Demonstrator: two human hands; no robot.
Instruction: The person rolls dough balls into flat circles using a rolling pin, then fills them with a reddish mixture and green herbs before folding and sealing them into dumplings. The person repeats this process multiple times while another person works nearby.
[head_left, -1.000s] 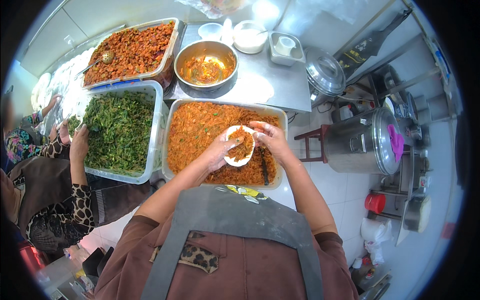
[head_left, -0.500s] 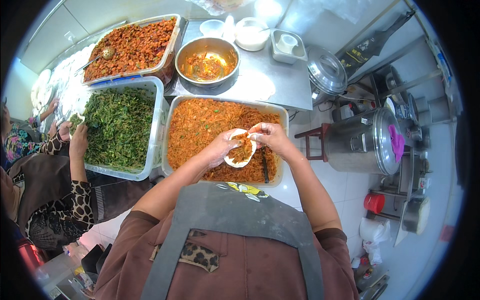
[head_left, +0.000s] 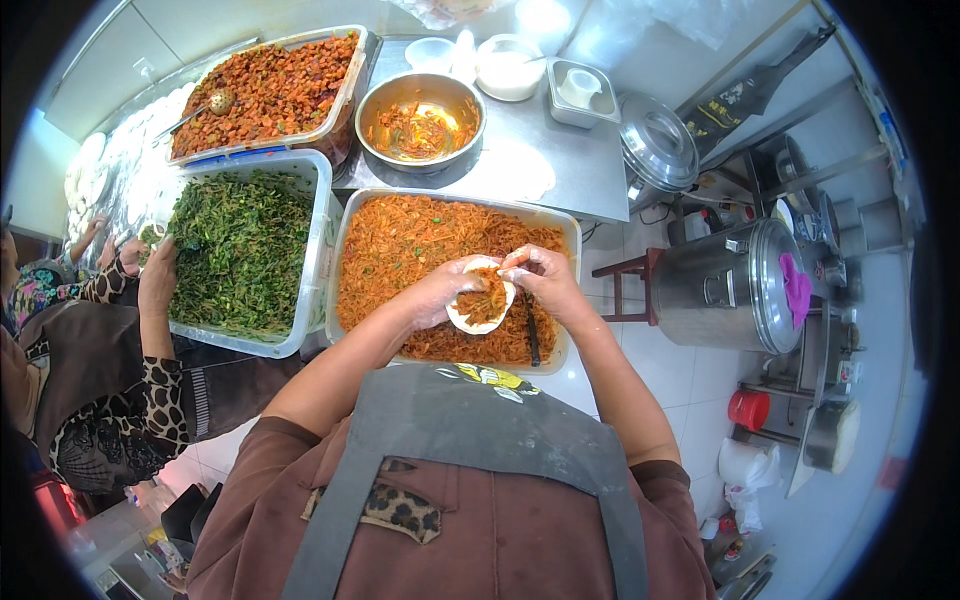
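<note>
A round white dough wrapper [head_left: 482, 327] with orange shredded filling [head_left: 484, 300] on it rests in my left hand [head_left: 444, 294], whose thumb lies over the filling. My right hand [head_left: 543, 276] pinches the wrapper's upper right rim between thumb and fingers. Both hands are dusted with flour. Under them stands a clear plastic tub [head_left: 348, 215] full of the same orange shredded filling [head_left: 410, 245]. A dark handle [head_left: 533, 335] sticks out of the filling at the tub's right side, below my right hand.
Left stands a tub of chopped greens [head_left: 240, 250]; behind it, a tub of reddish diced filling [head_left: 270, 95] with a ladle [head_left: 219, 102]. A steel bowl [head_left: 420, 118] sits on the metal table [head_left: 590, 160]. Co-workers [head_left: 90, 370] work at left. A big steel pot [head_left: 715, 285] stands right.
The pinch of my right hand has shifted slightly along the wrapper's rim. My left hand still holds the wrapper over the tub. The whole view has moved a little.
</note>
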